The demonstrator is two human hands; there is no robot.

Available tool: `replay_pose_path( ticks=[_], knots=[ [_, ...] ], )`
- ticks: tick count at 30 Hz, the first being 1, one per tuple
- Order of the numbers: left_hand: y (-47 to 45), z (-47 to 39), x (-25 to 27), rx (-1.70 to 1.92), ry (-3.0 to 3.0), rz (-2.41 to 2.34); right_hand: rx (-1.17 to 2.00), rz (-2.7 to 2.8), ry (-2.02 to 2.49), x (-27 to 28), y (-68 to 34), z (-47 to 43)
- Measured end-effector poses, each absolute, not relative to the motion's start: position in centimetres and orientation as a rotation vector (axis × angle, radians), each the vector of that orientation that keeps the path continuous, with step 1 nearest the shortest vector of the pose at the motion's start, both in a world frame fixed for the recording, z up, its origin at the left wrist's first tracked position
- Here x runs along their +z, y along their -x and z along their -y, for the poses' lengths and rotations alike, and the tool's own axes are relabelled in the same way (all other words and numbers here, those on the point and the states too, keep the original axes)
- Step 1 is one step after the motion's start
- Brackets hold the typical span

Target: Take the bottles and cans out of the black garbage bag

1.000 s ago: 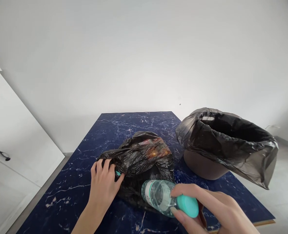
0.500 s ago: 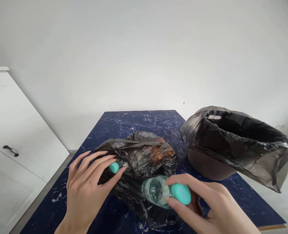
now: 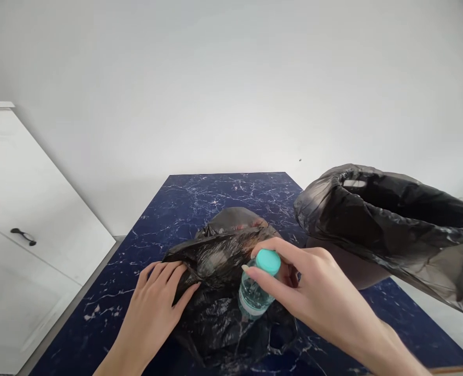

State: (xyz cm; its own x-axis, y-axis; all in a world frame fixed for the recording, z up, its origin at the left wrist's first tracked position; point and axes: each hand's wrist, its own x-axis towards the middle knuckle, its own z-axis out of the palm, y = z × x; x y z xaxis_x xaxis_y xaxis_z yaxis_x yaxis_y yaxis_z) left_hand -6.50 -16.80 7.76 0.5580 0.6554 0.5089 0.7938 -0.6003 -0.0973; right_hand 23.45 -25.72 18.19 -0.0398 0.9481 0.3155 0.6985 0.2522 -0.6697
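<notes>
My right hand [image 3: 302, 277] grips a clear plastic bottle [image 3: 255, 292] at its neck, just under the turquoise cap [image 3: 268, 261]. The bottle stands slightly tilted over the black plastic bag [image 3: 219, 313], its base against the film. My left hand [image 3: 157, 292] has its fingers curled over the left edge of that bag, with the thumb lower on the film. The bag lies crumpled on the table, and reddish-brown contents show dimly through its film. The second turquoise-capped bottle is not visible now.
A bin [image 3: 333, 256] lined with another black bag [image 3: 352, 209] stands at the table's right side, the liner hanging over its rim. The dark blue marbled table [image 3: 211, 188] reaches toward a white wall. A white cabinet [image 3: 31, 198] stands at left.
My right hand has moved up and left, bringing the bottle more upright over the bag. My left hand has shifted onto the bag's edge, and the turquoise-capped bottle beside it has gone from view.
</notes>
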Motion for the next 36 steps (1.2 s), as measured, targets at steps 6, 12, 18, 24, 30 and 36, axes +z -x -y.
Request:
replay_pose_path(
  ticks=[6,12,18,24,30,36],
  knots=[
    [8.2,16.2,5.3,-0.576,2.504,1.329,0.498,1.789,1.577,17.1,-24.6,25.7],
    [7.6,17.4,6.0,-0.68,2.526,1.424,0.424,1.819,1.423,16.3,-25.3,25.7],
    [4.2,22.1,11.3,-1.226,2.63,1.314,0.575,1.627,1.144,18.1,-23.6,25.8],
    [2.6,21.9,12.9,-1.19,3.138,1.53,0.86,1.651,0.794,19.2,-21.3,22.4],
    [5.7,13.6,14.0,-2.094,2.4,1.908,0.461,1.847,1.106,12.5,-23.3,15.9],
    [9.7,3.9,10.5,-2.389,1.977,1.952,0.015,1.998,1.33,5.0,-26.0,13.0]
  ],
)
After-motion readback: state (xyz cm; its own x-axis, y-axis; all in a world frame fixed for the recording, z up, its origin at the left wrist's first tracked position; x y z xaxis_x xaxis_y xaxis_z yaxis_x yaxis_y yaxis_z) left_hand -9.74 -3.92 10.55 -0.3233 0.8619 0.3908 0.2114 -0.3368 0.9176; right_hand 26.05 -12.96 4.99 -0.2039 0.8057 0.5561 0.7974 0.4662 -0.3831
